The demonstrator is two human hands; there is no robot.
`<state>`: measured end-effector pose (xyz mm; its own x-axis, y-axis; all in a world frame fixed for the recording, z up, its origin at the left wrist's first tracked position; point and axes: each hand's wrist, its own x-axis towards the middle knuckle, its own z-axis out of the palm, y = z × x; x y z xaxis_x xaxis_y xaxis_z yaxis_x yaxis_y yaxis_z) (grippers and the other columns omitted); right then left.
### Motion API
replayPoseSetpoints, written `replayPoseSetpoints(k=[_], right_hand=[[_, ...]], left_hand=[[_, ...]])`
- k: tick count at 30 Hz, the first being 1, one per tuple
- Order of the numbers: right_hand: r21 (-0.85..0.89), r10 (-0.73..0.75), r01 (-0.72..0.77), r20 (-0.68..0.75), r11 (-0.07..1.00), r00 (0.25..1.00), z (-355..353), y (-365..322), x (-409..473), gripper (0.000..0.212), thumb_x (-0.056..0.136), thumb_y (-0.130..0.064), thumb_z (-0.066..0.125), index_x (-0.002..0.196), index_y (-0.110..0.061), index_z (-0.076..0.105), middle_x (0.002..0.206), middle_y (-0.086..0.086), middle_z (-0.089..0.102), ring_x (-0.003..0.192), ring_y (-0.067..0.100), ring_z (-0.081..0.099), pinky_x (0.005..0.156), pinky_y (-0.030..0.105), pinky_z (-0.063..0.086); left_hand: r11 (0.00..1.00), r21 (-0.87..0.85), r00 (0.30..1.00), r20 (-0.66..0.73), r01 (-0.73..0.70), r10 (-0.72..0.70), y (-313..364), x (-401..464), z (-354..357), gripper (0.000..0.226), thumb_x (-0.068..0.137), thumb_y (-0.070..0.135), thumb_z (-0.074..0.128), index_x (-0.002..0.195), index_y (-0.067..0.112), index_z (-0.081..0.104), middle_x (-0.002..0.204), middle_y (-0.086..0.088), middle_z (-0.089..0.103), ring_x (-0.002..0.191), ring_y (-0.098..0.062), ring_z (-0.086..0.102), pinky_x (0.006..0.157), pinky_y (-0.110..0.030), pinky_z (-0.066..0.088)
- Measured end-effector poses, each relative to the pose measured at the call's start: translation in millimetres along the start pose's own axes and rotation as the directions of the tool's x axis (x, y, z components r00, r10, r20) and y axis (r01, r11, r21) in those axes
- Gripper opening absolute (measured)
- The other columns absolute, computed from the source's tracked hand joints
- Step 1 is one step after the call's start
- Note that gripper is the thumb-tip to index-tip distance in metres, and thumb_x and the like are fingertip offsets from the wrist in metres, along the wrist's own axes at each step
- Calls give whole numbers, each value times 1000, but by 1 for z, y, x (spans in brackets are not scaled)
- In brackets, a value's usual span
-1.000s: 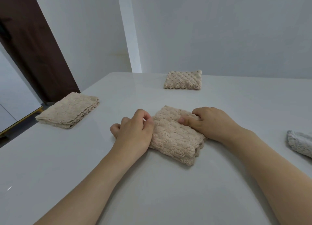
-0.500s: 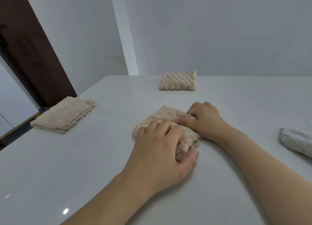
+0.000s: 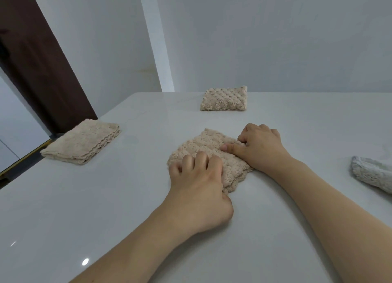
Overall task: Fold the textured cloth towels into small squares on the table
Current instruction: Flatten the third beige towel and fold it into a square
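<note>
- The white bench (image 3: 106, 197) carries two folded towels, one at the left (image 3: 81, 142), one at the back (image 3: 224, 98), parked clear of our workspace.
- The middle towel (image 3: 203, 146) lies bunched and part-folded.
- Our left hand (image 3: 199, 189) grips its near edge, likely to fold it; our right hand (image 3: 259, 148), fingers curled, pins the far side.

Two bare forearms reach in from the lower edge of the frame toward its centre. The left hand (image 3: 199, 189) lies knuckles up, fingers curled and thumb tucked low at its right side. The right hand (image 3: 259, 148), just above and right, has bent fingers and thumb extended leftward.
</note>
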<state>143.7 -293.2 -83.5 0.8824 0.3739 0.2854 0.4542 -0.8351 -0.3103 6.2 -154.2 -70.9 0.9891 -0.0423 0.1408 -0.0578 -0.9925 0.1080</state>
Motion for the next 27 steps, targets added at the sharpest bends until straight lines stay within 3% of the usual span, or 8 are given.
replayPoseSetpoints(k=[3,8,11,14,17,21,24,27], right_hand=[[19,5,-5,-8,1000,1000,3,0,0,63,76,-77,46,61,-17,57,92,-6,53,95,19,42,86,35,28],[46,-15,16,-18,999,1000,5,1,2,71,75,-78,44,60,-9,54,87,-3,54,91,21,44,83,37,30],[46,-5,5,-12,999,1000,6,2,4,74,73,-80,43,67,-8,61,89,-2,56,94,21,45,83,36,30],[66,4,-3,-17,998,1000,6,2,3,71,74,-78,46,57,-10,51,85,-1,55,91,22,46,80,36,28],[61,28,-28,-7,998,1000,4,2,3,70,74,-78,48,54,-12,47,85,-2,55,90,22,46,84,38,30],[59,49,-49,8,997,999,4,-2,1,69,75,-78,47,57,-11,51,87,-3,55,93,21,45,86,37,27],[75,47,-58,142,996,989,-6,-3,0,61,82,-69,50,71,-10,62,95,-4,57,101,20,43,88,34,23],[72,60,-99,412,993,909,-25,-7,-3,42,85,-62,55,66,-24,52,103,-11,52,108,18,39,97,35,25]], left_hand=[[999,-18,998,50,-37,38,-4,2,-3,30,66,31,28,97,31,25,101,8,24,98,-17,20,96,-36,19],[988,-141,948,302,-56,97,-16,4,-18,27,78,35,35,105,35,31,109,11,27,109,-13,20,108,-35,11],[965,-263,968,244,13,54,-20,6,-16,29,76,45,28,98,36,44,107,16,37,109,-13,27,104,-34,14],[940,-333,993,112,69,-33,-21,14,-9,30,92,42,29,91,32,57,105,15,49,110,-14,38,98,-37,18],[973,-228,997,83,14,5,-22,12,-7,5,94,39,42,92,36,46,109,20,44,110,-11,33,101,-34,15],[984,-175,986,161,-16,45,-18,6,-11,14,90,40,44,99,39,34,115,16,35,113,-12,27,109,-35,11],[984,-176,975,213,-21,59,-19,4,-15,17,84,42,43,98,39,33,109,16,32,110,-12,25,106,-33,12],[974,-220,932,361,49,35,-31,5,-31,15,76,37,37,91,37,42,102,19,38,109,-8,29,100,-33,17]])
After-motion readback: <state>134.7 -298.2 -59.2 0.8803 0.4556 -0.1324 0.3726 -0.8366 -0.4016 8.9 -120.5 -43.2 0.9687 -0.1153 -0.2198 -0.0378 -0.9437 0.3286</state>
